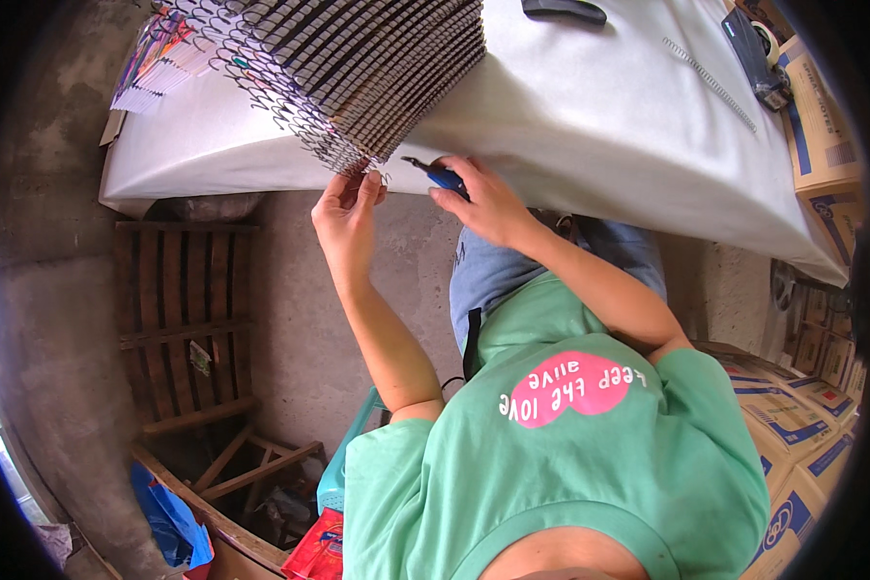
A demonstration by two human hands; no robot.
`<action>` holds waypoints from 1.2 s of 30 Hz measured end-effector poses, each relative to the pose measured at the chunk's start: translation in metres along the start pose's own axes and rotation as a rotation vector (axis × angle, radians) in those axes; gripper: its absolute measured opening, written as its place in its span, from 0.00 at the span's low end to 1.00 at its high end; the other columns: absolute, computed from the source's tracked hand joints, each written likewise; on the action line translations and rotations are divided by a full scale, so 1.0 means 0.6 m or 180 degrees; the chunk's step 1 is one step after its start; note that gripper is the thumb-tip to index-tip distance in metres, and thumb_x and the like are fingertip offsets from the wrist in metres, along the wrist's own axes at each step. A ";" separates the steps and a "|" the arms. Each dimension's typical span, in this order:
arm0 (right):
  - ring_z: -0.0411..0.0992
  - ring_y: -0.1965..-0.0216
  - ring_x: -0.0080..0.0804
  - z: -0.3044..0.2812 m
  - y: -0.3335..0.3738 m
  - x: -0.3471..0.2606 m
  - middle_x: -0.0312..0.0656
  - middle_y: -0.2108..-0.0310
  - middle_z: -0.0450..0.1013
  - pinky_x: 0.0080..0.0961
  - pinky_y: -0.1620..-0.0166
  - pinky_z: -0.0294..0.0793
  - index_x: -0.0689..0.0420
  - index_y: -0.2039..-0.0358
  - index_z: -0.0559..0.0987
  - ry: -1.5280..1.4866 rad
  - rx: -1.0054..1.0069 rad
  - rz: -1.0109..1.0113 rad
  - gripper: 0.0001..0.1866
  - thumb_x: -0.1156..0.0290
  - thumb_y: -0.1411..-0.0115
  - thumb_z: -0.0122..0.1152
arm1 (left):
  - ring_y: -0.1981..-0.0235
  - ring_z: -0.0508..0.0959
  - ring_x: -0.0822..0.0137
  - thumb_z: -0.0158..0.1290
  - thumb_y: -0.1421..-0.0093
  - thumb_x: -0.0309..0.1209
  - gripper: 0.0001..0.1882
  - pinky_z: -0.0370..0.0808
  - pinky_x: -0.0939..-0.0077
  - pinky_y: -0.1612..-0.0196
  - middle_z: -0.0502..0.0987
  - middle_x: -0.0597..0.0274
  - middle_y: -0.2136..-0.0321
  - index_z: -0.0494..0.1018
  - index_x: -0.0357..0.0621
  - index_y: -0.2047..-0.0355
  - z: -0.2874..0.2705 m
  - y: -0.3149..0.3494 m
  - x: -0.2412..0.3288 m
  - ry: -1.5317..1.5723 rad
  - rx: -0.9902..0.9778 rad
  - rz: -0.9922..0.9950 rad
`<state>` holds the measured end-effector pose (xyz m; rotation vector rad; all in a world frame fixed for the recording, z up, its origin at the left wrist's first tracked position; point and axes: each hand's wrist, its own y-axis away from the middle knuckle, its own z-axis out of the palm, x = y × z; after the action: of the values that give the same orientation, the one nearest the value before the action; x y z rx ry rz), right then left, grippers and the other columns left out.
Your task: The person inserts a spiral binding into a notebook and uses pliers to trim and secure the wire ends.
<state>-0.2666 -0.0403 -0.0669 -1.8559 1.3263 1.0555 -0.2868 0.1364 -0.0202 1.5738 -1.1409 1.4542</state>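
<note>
White-covered table (570,106), coil-bound book stack (358,72) on it. Left hand (346,217) pinches coil ends (340,160) at stack's near corner; right hand (488,205), curled, grips blue pliers (446,180) right of stack.

Wooden slats (184,334), stacked cardboard boxes (788,416)

At upper centre, the left hand (346,220) pinches a coil end (383,177) at the lower corner of stacked spiral-bound notebooks (387,77). Just right of it, the right hand (493,208) grips blue-handled pliers (445,178). A loose coil (711,85) lies on white cloth (590,106) at upper right; cardboard boxes (822,116) stand along the frame's right side.
</note>
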 end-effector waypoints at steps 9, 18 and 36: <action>0.67 0.55 0.39 -0.014 0.000 -0.035 0.43 0.59 0.65 0.50 0.52 0.62 0.49 0.51 0.70 0.1821 0.0988 -0.1184 0.23 0.57 0.46 0.58 | 0.72 0.76 0.73 0.57 0.43 0.28 0.15 0.76 0.80 0.65 0.77 0.60 0.70 0.74 0.28 0.58 -0.005 -0.003 -0.011 0.0250 -0.0125 -0.0120; 0.67 0.56 0.39 -0.009 -0.012 -0.044 0.44 0.59 0.65 0.51 0.52 0.61 0.49 0.53 0.72 0.1707 0.1002 -0.1213 0.22 0.57 0.47 0.59 | 0.72 0.76 0.74 0.57 0.43 0.28 0.15 0.75 0.81 0.65 0.77 0.60 0.71 0.75 0.30 0.59 -0.004 -0.004 -0.013 0.0330 -0.0041 -0.0185; 0.73 0.66 0.44 -0.021 -0.026 -0.048 0.44 0.66 0.72 0.42 0.63 0.73 0.49 0.54 0.72 0.1405 0.0205 -0.0772 0.20 0.61 0.49 0.60 | 0.72 0.75 0.77 0.52 0.39 0.29 0.11 0.76 0.83 0.66 0.75 0.64 0.71 0.74 0.33 0.60 0.020 0.023 -0.038 0.0845 0.0481 -0.0251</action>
<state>-0.2539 -0.0328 -0.0354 -2.2141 1.3048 0.4884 -0.2947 0.1236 -0.0451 1.4537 -0.8239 1.6703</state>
